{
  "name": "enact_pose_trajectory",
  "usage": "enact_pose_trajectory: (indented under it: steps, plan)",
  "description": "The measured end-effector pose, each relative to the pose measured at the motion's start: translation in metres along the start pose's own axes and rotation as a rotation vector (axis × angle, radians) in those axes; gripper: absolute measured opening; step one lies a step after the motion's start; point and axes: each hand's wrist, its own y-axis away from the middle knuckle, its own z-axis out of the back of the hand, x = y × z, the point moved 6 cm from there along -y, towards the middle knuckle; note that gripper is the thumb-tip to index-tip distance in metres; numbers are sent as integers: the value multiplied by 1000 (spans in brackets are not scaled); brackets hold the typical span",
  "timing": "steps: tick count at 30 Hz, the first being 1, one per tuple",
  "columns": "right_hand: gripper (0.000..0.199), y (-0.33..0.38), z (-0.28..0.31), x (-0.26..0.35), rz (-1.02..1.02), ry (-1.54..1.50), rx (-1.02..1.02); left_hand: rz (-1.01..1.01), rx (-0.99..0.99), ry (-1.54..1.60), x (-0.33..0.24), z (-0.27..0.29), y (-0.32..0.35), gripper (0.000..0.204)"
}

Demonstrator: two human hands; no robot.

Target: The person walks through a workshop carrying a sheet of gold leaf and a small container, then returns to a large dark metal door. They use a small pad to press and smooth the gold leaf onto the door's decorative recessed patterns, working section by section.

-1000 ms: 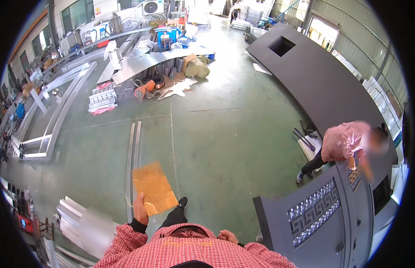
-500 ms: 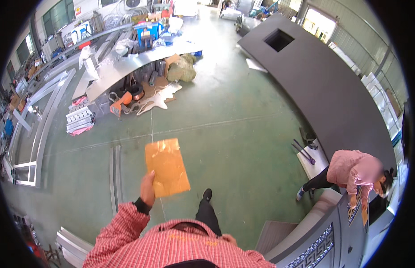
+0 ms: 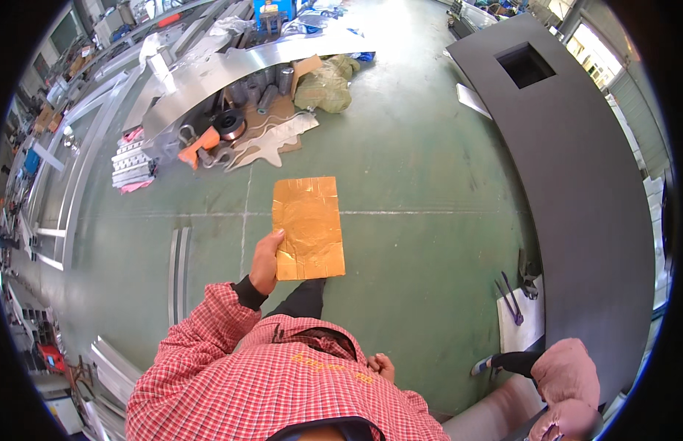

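My left hand (image 3: pixel 265 264) grips the lower left edge of a flat golden-orange rectangular sheet (image 3: pixel 309 228). Its surface is shiny and creased, like cardboard covered in tape. The thumb lies over the face, while the fingers go behind and are hidden. I carry the sheet upright in front of me, above the green floor (image 3: pixel 408 272). Beside my jacket hangs my right hand (image 3: pixel 383 365), fingers curled, partly covered by the checked jacket; nothing shows in it.
A long dark grey panel (image 3: pixel 577 169) with a square opening runs along the right. A co-worker in a pink jacket (image 3: pixel 569 378) bends at lower right, near purple-handled tongs (image 3: pixel 516 312). Metal strips (image 3: pixel 178 272) lie at left; a wire spool (image 3: pixel 230 125) and sacks (image 3: pixel 327 84) sit ahead.
My view has turned to the right and down, and the co-worker now sits lower in it. The sheet has shifted up and rightward in view, still in my left hand. My right hand shows more.
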Motion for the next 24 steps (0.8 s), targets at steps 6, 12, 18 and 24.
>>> enact_pose_trajectory:
  steps: [6,12,18,24]
  plan:
    - [28,-153,-100,146,-2,-42,126,-67,22,-30,4,-24,-176,36]
    - [31,-240,-56,225,-19,77,22,-26,34,-41,-37,-144,-297,32]
    - [32,-299,-89,365,68,-7,-7,-24,65,-40,-31,-233,-442,35]
    - [30,-460,-140,530,12,32,195,-36,57,6,-41,-325,-567,37]
